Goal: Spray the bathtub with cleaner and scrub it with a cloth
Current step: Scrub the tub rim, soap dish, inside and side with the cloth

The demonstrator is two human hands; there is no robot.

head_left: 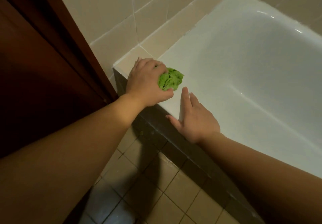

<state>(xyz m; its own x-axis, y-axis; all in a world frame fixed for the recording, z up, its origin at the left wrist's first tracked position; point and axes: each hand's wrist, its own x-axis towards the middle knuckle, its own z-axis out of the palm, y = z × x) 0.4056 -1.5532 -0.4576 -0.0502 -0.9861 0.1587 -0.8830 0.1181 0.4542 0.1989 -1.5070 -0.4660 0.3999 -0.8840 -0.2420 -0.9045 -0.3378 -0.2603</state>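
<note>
Left hand (pixel 146 82) grips a bunched green cloth (pixel 171 79), fingers curled round it, pressing it onto the flat white rim at the near-left corner of the bathtub (pixel 244 53). Right hand (pixel 195 117) lies open just right of the cloth, fingers straight and flat on the rim's near edge, thumb over the outer side. Tub basin white, glossy, extending far right. Beige wall tiles (pixel 108 5) behind; dark wooden door (pixel 34 58) at left; tiled floor (pixel 174 189) below.
</note>
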